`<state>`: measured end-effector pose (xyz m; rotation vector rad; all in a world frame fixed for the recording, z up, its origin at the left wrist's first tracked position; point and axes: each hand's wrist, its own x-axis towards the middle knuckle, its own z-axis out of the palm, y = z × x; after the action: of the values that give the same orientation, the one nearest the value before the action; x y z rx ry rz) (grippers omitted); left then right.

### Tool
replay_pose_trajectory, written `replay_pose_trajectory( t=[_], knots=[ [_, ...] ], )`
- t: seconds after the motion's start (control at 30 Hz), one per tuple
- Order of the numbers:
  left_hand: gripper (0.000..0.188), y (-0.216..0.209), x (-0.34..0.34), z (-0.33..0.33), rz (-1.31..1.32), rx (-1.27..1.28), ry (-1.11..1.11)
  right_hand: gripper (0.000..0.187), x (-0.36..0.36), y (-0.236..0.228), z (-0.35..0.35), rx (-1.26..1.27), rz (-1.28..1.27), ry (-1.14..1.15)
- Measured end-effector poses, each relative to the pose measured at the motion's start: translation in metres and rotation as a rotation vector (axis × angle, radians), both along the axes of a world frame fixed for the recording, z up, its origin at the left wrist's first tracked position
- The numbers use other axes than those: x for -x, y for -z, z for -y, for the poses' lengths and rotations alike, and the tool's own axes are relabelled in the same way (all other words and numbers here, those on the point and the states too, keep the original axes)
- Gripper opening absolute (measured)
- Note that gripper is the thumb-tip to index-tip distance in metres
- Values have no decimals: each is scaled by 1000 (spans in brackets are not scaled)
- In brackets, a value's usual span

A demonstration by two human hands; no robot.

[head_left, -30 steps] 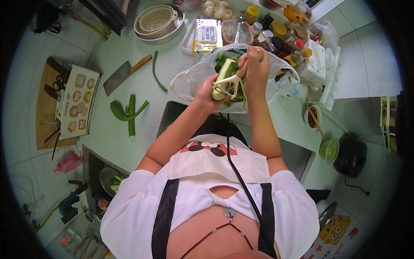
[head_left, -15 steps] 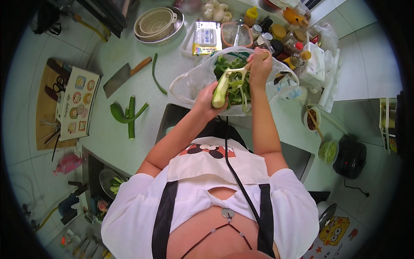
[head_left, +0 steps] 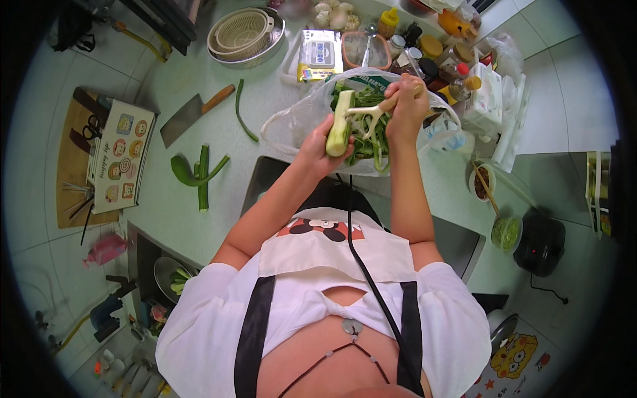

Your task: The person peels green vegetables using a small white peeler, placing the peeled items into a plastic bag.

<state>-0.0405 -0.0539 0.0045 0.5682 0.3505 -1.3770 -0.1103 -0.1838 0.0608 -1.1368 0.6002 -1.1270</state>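
My left hand (head_left: 320,147) is closed around the lower part of a thick pale-green vegetable stem (head_left: 341,123), which looks like celtuce and stands nearly upright. A cream Y-shaped peeler (head_left: 376,111) is gripped by its handle in my right hand (head_left: 407,106). Its forked head reaches left to the stem's right side; whether the blade touches the stem I cannot tell. Under both hands, a white plastic bag (head_left: 282,130) lies open with green leaves and peelings (head_left: 379,147) inside.
Left on the counter lie a cleaver (head_left: 190,117), a thin green stalk (head_left: 242,111) and several green pieces (head_left: 203,179). Nested strainers (head_left: 242,36) stand behind. Jars and bottles (head_left: 430,48) crowd the back right. Before me is a sink (head_left: 263,174); bowls (head_left: 506,233) sit at right.
The stem has turned more upright in my left hand. My right hand has moved slightly right, and the peeler's head now lies beside the stem's middle instead of near its upper end.
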Motion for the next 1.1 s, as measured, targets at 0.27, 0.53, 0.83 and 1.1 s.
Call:
replay_pose_trajectory(
  t=[0.27,0.53,0.83,1.1],
  knots=[
    [33,-2,1,5,6,60,41,17,-2,-18,-29,52,-101,-138],
    [30,-11,2,4,-73,39,44,17,-10,-2,-20,52,-96,-124],
    [26,4,-5,-1,-98,-35,66,15,-23,42,45,84,-15,123],
    [28,2,-3,-4,-71,-68,83,17,-16,27,43,212,-70,129]
  ],
)
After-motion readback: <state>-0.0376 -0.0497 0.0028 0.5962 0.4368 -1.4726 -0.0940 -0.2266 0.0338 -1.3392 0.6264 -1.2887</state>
